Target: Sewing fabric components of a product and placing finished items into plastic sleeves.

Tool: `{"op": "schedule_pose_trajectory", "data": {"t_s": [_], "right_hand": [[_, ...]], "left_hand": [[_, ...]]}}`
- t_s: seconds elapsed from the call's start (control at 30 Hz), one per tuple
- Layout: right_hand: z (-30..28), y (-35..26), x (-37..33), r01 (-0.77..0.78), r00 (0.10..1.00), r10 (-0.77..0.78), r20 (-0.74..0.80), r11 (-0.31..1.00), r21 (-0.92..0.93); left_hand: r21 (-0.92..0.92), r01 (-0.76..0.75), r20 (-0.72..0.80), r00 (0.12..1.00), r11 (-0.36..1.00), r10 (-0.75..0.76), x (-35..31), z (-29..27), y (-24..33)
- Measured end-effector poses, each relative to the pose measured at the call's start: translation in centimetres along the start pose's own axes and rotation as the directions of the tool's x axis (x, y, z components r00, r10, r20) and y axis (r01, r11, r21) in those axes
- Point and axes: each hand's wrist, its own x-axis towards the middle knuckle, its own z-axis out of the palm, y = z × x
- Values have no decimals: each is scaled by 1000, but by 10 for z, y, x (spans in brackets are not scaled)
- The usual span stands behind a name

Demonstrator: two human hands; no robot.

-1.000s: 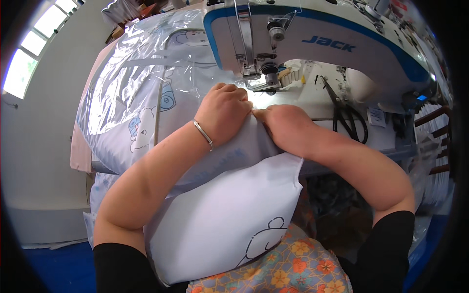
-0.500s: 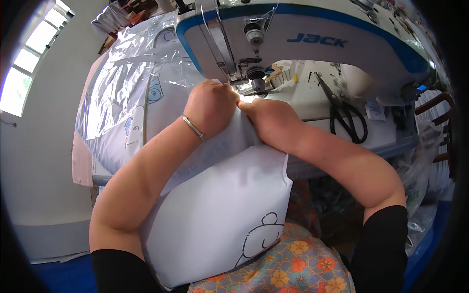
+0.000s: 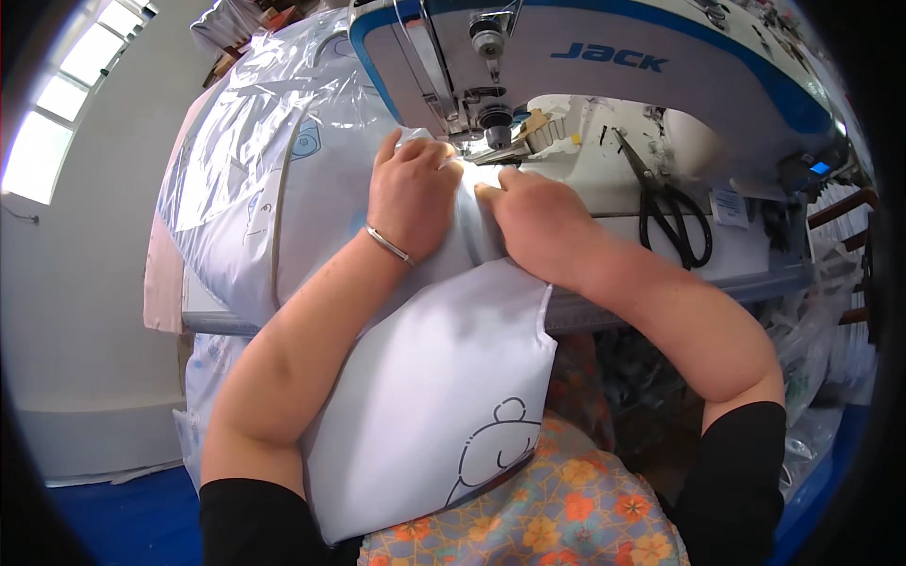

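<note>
White cloth (image 3: 434,377) with a black line drawing hangs from the sewing machine's bed over my lap. Its upper part runs up between my hands, close under the lit needle area of the sewing machine (image 3: 604,66). My left hand (image 3: 413,193), a silver bangle at its wrist, rests on the cloth left of the presser foot. Its fingers are bent and closed on the cloth; the fingertips are partly hidden. Just right of the foot, my right hand (image 3: 543,222) grips the cloth's edge, thumb and forefinger toward the needle. Its other fingers are curled beneath and hidden.
Black-handled scissors (image 3: 668,208) lie on the table right of my right hand, beside a small white label (image 3: 729,208). Clear plastic sheeting (image 3: 255,123) covers printed white fabric on the left. A chair (image 3: 843,209) stands at the far right.
My left hand has shifted slightly, its fingers more spread and reaching farther up beside the foot. My right hand is slightly farther from it. The cloth on my lap has slid and narrowed.
</note>
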Motion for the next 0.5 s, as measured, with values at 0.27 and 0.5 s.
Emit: {"op": "schedule_pose_trajectory", "data": {"t_s": [0.27, 0.5], "right_hand": [[14, 1, -5, 230, 953, -223, -204, 973, 8], [-2, 17, -19, 384, 918, -362, -161, 913, 139]], "left_hand": [[-197, -221, 24, 973, 955, 230, 0, 1, -25], [-6, -357, -8, 934, 934, 357, 9, -13, -48]]}}
